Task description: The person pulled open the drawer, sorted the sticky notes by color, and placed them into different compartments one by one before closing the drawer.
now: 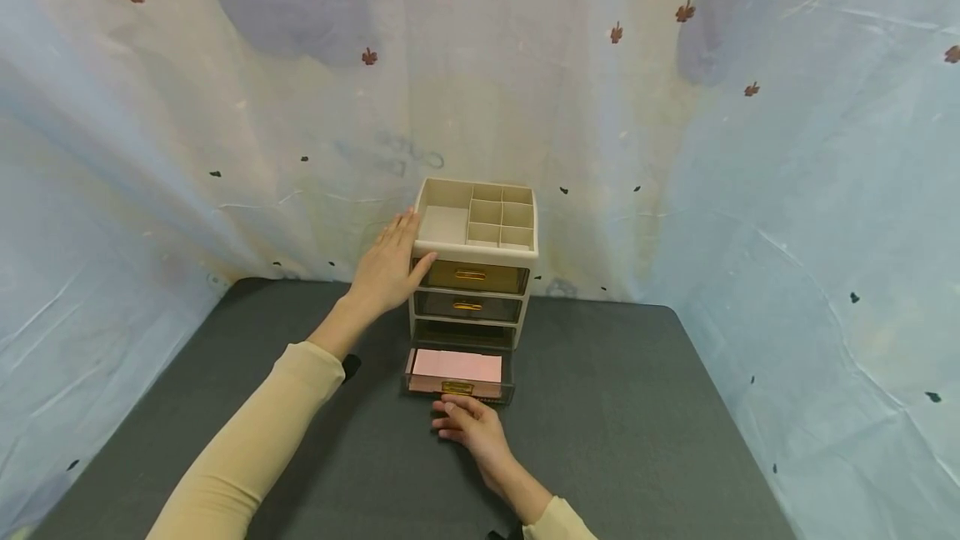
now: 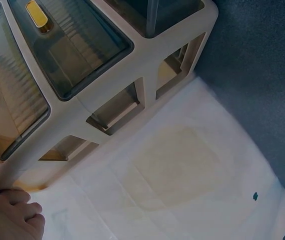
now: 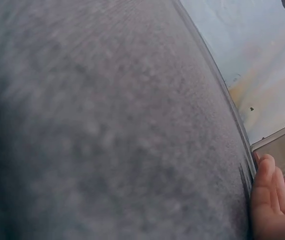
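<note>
A cream desktop drawer organizer (image 1: 480, 253) stands with its bottom drawer (image 1: 507, 382) pulled out; pink paper (image 1: 459, 365) lies in that smoky see-through drawer. My left hand (image 1: 386, 269) rests against the organizer's upper left side, fingers straight, thumb across the front corner. In the left wrist view part of the left hand (image 2: 12, 210) shows at the organizer's corner. Just in front of the pulled-out drawer, my right hand (image 1: 474, 432) has its loosely bent fingers by the gold handle (image 1: 457, 387). Whether a fingertip touches the handle, I cannot tell.
The organizer's divided top tray (image 1: 444, 225) holds nothing visible. Two upper drawers with gold handles (image 1: 470, 275) are closed. A dark grey table (image 1: 622, 407) lies beneath, and a patterned cloth (image 1: 600, 123) hangs behind it and at the sides.
</note>
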Tool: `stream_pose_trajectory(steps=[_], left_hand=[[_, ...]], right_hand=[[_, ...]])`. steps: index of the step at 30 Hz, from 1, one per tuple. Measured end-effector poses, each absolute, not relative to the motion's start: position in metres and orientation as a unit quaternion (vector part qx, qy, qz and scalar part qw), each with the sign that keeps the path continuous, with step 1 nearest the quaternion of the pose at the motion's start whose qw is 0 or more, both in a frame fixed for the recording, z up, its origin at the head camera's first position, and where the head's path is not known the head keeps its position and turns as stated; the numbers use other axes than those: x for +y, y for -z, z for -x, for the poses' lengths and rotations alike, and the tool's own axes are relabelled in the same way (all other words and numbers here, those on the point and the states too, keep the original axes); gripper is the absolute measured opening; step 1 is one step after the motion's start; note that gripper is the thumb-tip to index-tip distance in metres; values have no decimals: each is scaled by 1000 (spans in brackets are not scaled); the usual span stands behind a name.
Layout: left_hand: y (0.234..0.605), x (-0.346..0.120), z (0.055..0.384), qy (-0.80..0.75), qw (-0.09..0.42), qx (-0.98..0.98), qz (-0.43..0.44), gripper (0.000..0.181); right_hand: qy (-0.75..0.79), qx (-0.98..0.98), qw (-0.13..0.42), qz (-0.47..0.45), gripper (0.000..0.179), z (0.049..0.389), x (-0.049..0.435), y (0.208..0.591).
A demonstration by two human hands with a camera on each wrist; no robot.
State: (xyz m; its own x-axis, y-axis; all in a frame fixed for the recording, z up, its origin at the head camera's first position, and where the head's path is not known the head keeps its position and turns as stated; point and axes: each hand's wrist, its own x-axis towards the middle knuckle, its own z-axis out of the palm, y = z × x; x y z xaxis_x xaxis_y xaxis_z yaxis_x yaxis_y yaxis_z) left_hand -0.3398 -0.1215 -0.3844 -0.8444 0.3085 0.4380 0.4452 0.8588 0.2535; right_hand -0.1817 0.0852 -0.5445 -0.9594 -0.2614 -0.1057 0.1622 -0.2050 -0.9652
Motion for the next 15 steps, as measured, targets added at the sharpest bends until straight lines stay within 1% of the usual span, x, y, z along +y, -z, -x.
stream_pose_trajectory(steps=[6, 15], left_hand=[[384, -121, 340, 177, 199, -943, 201, 79], [386, -121, 340, 182, 193, -944, 198, 79]], right_hand=[[802, 578, 152, 2, 40, 187, 85, 547], [824, 547, 146, -26, 44, 193, 84, 550]])
